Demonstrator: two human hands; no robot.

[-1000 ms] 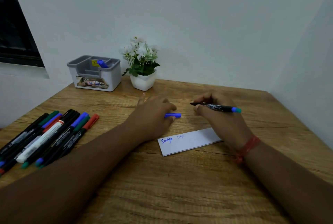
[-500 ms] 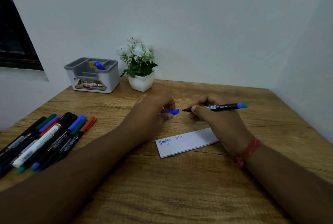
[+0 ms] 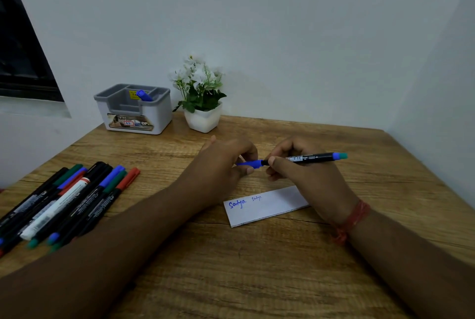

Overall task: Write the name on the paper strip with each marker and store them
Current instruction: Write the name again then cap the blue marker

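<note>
**A:** Where's the marker at?

**B:** The black marker (image 3: pixel 305 158) lies level just right of the frame's centre, above the paper strip (image 3: pixel 267 205). The right hand (image 3: pixel 303 172) grips its barrel near the tip end. The left hand (image 3: pixel 226 164) pinches the blue cap (image 3: pixel 250 163), whose mouth meets the marker's nose.

**A:** So it's being capped. How should that go?

**B:** I'd keep cap and barrel on one line and push straight until it seats, likely with a click. If the cap goes on skew, it may jam or the tip may dry out. After that, it belongs in the grey holder (image 3: pixel 133 110) at upper left, where one blue-capped marker (image 3: pixel 144 95) already stands.

**A:** What differs from half a second ago?

**B:** Then there was a small gap between cap and tip, with the tip bare; now the two touch and the tip is covered. The hands have drawn together. The strip, with two names written at its left end, has not moved on the table (image 3: pixel 257 267).

**A:** And the others?

**B:** The row of markers (image 3: pixel 64 203) at the left edge waits unchanged.
</note>
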